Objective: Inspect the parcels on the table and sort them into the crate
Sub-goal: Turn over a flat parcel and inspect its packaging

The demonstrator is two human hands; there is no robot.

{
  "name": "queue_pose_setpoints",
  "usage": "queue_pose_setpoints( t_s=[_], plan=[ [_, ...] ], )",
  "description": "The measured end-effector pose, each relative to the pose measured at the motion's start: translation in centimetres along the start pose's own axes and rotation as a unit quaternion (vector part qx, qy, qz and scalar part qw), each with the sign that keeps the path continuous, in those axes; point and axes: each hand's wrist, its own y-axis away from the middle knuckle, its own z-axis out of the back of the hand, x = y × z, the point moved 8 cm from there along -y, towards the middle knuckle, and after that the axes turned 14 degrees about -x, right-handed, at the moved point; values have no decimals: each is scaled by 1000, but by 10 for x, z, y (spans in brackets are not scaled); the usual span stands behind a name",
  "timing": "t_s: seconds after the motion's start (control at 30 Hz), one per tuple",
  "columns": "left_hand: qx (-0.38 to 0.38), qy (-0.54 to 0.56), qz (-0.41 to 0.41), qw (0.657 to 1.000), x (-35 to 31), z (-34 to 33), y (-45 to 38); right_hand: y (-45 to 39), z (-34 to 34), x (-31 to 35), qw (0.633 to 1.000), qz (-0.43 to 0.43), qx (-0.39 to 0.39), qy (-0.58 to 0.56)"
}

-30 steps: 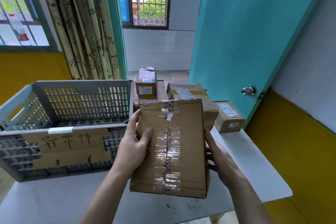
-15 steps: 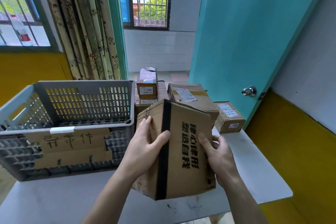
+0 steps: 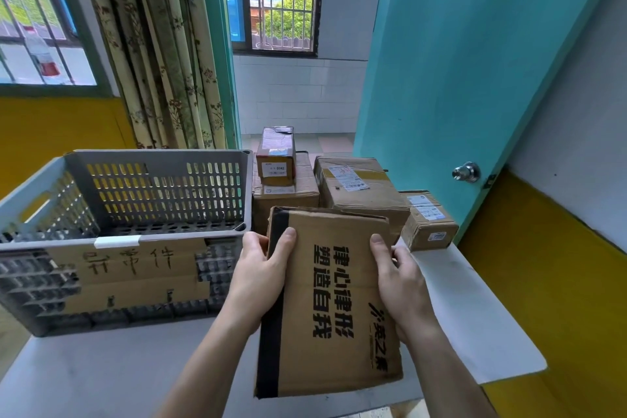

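Cardboard parcel (image 3: 325, 302), printed 律心律形 塑造自我, is grasped by the left hand (image 3: 258, 278) and right hand (image 3: 400, 278). Grey crate (image 3: 159, 159) beside it bears a handwritten label, perhaps 异常件.

the parcel (image 3: 325, 302) i see at the centre of the frame is matt brown cardboard, creased at its edges, with a black tape strip down its left side and black printed characters. the crate (image 3: 142, 200) at left is grey perforated plastic, dull, with a rough-cut cardboard sign (image 3: 129, 275) on its front. the table (image 3: 475, 309) looks smooth and white. at right, the door knob (image 3: 466, 172) is shiny metal on a flat-painted teal door (image 3: 458, 61). the curtain (image 3: 163, 44) at upper left is patterned cloth.
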Motion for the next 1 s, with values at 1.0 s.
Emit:
queue_pose_setpoints(
  t_s=[1.0],
  plan=[
    [101, 118, -1, 988, 8, 5, 3, 15, 5, 2, 984, -36, 59, -163]
  ],
)
